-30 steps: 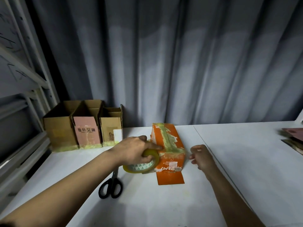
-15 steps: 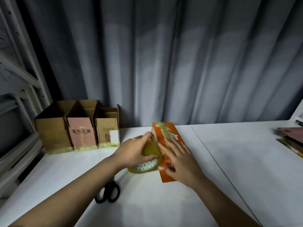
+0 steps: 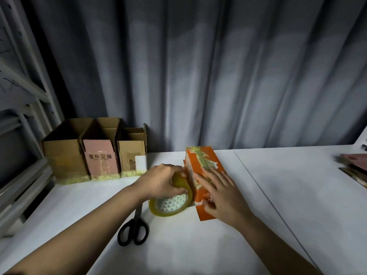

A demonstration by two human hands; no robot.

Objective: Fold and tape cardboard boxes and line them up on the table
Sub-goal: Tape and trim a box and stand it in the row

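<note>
An orange cardboard box [image 3: 200, 161] lies on the white table [image 3: 288, 195], with yellowish tape strips along its top seam and one flap flat on the table toward me. My left hand [image 3: 161, 181] grips a roll of yellowish tape [image 3: 170, 204] and holds it against the box's left side. My right hand [image 3: 220, 192] lies flat on the box's top and near end, fingers spread and straight, pressing down.
Three open-topped cardboard boxes [image 3: 97, 153] stand in a row at the back left against the grey curtain. Black scissors [image 3: 134, 229] lie just left of the tape roll. Flat cardboard pieces [image 3: 355, 167] lie at the right edge. A metal shelf frame [image 3: 17, 108] rises at the left.
My right hand came from beside the box onto its top and now presses there. My left hand with the tape roll has stayed against the box's left side.
</note>
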